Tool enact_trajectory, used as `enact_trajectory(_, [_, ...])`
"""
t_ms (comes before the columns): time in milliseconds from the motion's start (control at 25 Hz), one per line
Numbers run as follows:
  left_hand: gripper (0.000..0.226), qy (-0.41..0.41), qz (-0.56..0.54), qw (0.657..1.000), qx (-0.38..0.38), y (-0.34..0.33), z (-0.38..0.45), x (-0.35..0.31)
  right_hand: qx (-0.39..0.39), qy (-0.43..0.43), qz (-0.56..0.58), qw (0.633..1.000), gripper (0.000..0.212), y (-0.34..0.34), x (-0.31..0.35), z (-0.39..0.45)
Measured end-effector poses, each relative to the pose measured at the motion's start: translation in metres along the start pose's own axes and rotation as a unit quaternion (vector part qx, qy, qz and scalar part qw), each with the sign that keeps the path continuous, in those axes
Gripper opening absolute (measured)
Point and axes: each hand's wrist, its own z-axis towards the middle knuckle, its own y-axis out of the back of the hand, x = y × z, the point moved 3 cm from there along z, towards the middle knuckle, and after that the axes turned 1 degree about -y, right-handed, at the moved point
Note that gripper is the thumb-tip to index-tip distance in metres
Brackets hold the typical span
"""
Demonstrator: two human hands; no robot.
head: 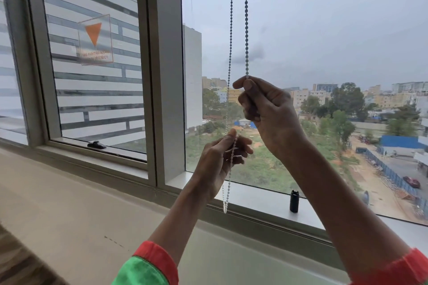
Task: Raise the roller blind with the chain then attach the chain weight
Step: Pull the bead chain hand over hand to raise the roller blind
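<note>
- Sleeves [152, 264] in red and green sat closest to the lens, both forearms reaching up toward the window
- Right hand [266, 104] was held higher, its fingers [242, 83] pinched shut on the right strand of the bead chain [246, 18]
- Left hand [220, 157] sat lower, fingers closed loosely round the left strand, with the loop's bottom dangling just below it
- Both chain strands ran vertically, long axis straight up out of view; no blind fabric showed in the glass, so it looked largely raised
- Chain weight [294, 201], a small dark cylinder, stood upright on the window sill [259, 199], apart from both hands, its slotted end up
- To pull well, I'd say draw one strand straight down, hand over hand, letting the other run free
</note>
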Motion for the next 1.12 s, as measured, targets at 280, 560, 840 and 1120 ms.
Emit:
enact_trajectory(280, [0.039, -0.055, -0.016, 0.998, -0.022, -0.014, 0.031, -0.051, -0.005, -0.022, -0.013, 1.000, 0.019, 0.011, -0.019, -0.032])
enact_trajectory(560, [0.031, -0.135, -0.061, 0.989, -0.008, -0.041, 0.058, -0.117, 0.016, -0.040, -0.062, 0.997, 0.023, 0.009, -0.048, -0.061])
enact_trajectory(840, [0.029, -0.158, -0.065, 0.984, -0.041, -0.036, 0.049, -0.096, 0.018, -0.082, -0.039, 0.996, 0.022, 0.015, -0.067, -0.079])
enact_trajectory(1120, [0.029, -0.141, -0.072, 0.987, -0.008, -0.023, 0.029, -0.066, -0.028, -0.142, -0.017, 0.989, 0.040, 0.033, -0.069, -0.079])
